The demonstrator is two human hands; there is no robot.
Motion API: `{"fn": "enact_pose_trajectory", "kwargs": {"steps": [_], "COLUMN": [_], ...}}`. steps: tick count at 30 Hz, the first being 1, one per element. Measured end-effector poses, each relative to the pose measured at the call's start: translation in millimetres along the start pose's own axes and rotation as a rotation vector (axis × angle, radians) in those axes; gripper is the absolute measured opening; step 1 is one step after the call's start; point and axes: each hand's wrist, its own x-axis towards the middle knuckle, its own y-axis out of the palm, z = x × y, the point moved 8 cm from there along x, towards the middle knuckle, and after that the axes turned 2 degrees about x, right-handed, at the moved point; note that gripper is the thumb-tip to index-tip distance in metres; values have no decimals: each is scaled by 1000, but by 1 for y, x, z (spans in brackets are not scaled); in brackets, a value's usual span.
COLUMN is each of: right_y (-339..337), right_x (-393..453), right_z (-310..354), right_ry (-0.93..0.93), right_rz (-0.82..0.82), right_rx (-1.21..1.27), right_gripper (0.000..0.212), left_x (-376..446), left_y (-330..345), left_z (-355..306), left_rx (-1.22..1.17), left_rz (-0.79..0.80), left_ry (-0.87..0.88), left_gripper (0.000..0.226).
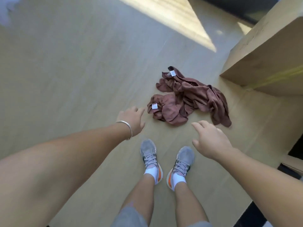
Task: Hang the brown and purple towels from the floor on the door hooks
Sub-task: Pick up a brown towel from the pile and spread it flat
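Two crumpled towels lie in one heap on the pale wood floor, each with a white label. The brown towel [201, 94] makes up the far and right part of the heap. The purplish towel [167, 110] is the near left part. My left hand [131, 118] hovers just left of the purplish towel, fingers loosely extended, holding nothing; a silver bangle sits on that wrist. My right hand [211, 140] hangs above the floor in front of the heap, fingers relaxed and empty. No door or hooks are in view.
My two feet in grey sneakers [167, 159] stand just short of the heap. A wooden box-like piece of furniture [268, 51] rises at the right, close to the towels. A sunlit patch [177, 18] crosses the floor at the top.
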Motion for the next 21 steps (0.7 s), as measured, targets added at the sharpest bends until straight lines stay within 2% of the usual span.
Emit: {"fn": "enact_pose_trajectory", "kwargs": {"steps": [9,17,21], "right_y": [82,120,134], "right_x": [158,268,304], "right_z": [21,51,69], "right_ry": [-116,-221,-371], "right_rz": [-6,-141,-175], "right_rx": [-60,-73,-93], "right_gripper": [56,53,53], "left_x": [124,215,243], "left_y": [130,188,215], "left_z": [21,23,24], "left_rx": [-254,-520,-680], "left_rz": [37,20,58], "left_ry": [-148,-281,-325], "left_gripper": [52,57,43]}}
